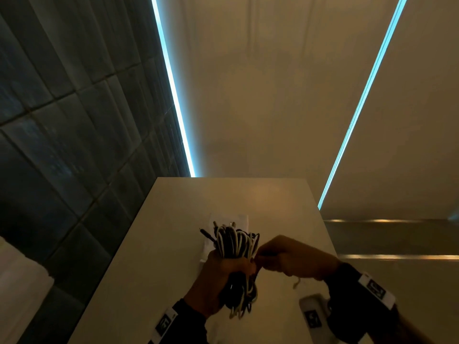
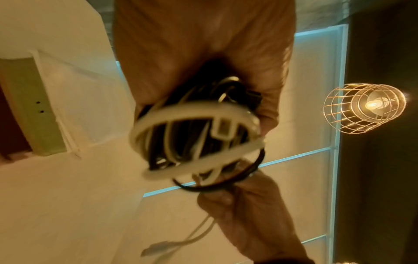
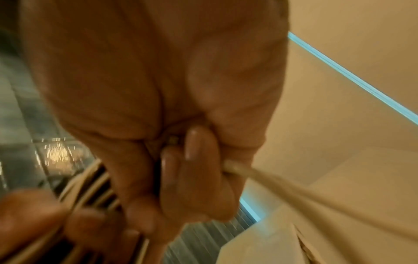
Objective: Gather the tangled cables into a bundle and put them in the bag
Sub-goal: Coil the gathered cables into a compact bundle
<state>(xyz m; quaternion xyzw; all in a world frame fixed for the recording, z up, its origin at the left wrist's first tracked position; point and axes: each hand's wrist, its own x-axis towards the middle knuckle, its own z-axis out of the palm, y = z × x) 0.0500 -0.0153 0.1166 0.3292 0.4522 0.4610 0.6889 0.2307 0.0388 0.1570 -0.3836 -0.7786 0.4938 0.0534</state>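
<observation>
A bundle of black and white cables (image 1: 234, 242) is held upright above the table, and my left hand (image 1: 236, 265) grips it round its middle. Loops stick out above and below the fist. My right hand (image 1: 260, 254) pinches one strand at the bundle's right side. A white cable end (image 1: 296, 284) dangles under that hand. In the left wrist view the coiled bundle (image 2: 196, 139) fills the palm, with the right hand (image 2: 244, 201) below it. In the right wrist view curled fingers (image 3: 192, 160) hold a white cable (image 3: 260, 175). A flat white bag (image 1: 238, 218) lies on the table behind the bundle, partly hidden.
The pale table (image 1: 161, 244) is narrow, its far edge just beyond the bag. A dark tiled wall (image 1: 62, 145) runs along the left. A wire-caged lamp (image 2: 364, 107) hangs overhead. A steel counter (image 1: 397, 239) lies to the right.
</observation>
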